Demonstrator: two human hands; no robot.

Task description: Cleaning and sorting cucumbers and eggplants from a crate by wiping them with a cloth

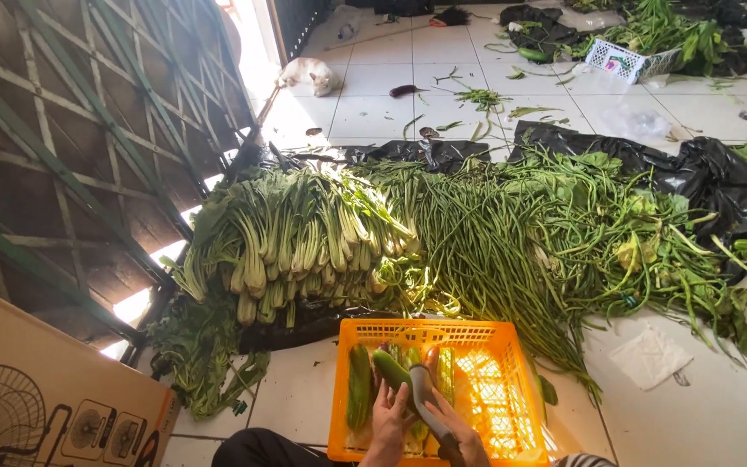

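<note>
Bottom centre of frame, over the orange crate [486,333] — my left hand [389,417] grips a green cucumber [391,370], pointing up-left. Right hand [458,431] is wrapped round a grey peeler [424,393], tip touching the cucumber. Both arms reach up from bottom edge, wrists close tog. More veg in crate below.

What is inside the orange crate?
The orange crate holds green cucumbers on its left side. The left hand grips one cucumber; the right hand holds a grey tool. The hands hide what lies beneath them.
</note>
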